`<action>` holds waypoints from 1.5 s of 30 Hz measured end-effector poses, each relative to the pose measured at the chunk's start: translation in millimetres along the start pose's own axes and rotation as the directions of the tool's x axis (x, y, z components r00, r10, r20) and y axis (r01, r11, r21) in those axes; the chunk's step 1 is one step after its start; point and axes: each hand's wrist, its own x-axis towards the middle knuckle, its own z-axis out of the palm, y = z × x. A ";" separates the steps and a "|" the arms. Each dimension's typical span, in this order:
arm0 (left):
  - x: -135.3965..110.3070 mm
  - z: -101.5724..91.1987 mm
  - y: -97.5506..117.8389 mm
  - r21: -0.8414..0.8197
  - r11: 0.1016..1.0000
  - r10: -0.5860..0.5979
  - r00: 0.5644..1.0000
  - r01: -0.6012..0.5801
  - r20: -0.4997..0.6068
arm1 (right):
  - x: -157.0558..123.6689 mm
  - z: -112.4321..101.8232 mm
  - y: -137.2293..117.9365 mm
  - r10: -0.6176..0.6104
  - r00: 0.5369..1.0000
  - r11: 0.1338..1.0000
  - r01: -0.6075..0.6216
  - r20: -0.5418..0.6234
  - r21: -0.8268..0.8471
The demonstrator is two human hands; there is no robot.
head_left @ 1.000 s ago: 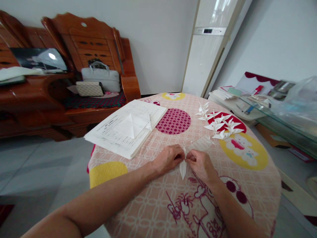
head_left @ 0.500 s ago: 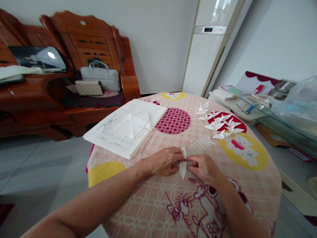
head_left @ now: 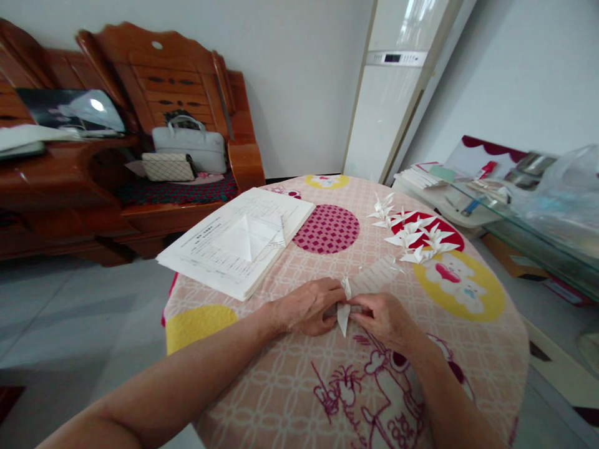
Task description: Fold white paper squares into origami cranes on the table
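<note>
My left hand (head_left: pixel 309 307) and my right hand (head_left: pixel 381 317) meet over a small folded white paper piece (head_left: pixel 344 315) near the middle of the round table (head_left: pixel 262 386). Both hands pinch it with closed fingers; its pointed tip sticks out toward me between them, and a small flap rises above. Most of the paper is hidden under my fingers. A thin translucent sheet (head_left: pixel 377 275) lies just behind my hands.
Several finished white paper cranes (head_left: pixel 414 237) sit at the table's far right. A stack of printed sheets (head_left: pixel 238 240) with a creased square on top lies at the left. A wooden bench with bags (head_left: pixel 189 146) stands behind, and a glass shelf (head_left: pixel 528 218) at right.
Both hands have settled lower onto the table with the paper. The left fingers have slid further over it, and the paper's tip has tilted slightly to the left.
</note>
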 end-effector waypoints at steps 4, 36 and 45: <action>0.5 6.4 -0.5 0.075 0.997 0.021 1.000 -0.020 -0.018 | 0.4 1.4 -0.5 -0.021 1.000 0.999 0.021 -0.003 -0.031; 9.1 16.6 -14.2 -0.379 0.899 -0.288 0.948 0.219 -0.135 | 7.7 18.4 2.3 0.122 0.980 0.987 -0.103 -0.159 0.124; 14.4 13.5 -11.6 -0.378 0.854 -0.420 0.902 0.358 -0.095 | 14.3 15.9 -3.1 0.259 0.957 0.957 -0.235 -0.134 0.172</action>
